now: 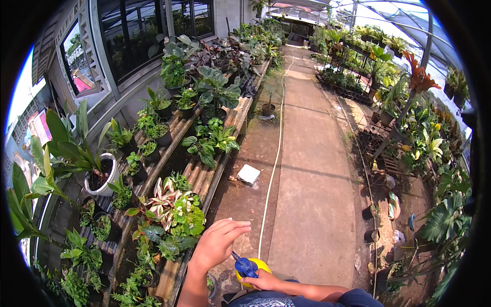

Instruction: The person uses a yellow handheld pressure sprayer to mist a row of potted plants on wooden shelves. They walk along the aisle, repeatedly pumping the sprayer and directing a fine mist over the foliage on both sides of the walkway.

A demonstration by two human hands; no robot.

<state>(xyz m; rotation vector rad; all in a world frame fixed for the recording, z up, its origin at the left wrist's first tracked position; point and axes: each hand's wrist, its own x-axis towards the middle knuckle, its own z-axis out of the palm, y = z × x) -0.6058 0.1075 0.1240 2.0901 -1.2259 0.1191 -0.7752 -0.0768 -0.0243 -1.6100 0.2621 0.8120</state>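
My right hand (265,281) grips the blue head of a yellow pump sprayer (260,264) close to my body, at the bottom centre. The sprayer's dark nozzle tube points up and left, towards my left hand (216,242). That hand is raised just beyond the nozzle with its fingers stretched out to the right; I see nothing held in it, though the palm side is hidden. To its left, on the corrugated bench, are a begonia with bright green leaves (188,215) and a pink-and-cream striped plant (163,199).
Potted plants line the corrugated benches (201,180) on the left. A pale hose (274,169) runs along the concrete path (312,192). A white block (249,174) lies beside the bench. More plants and black pots (371,235) stand on the right.
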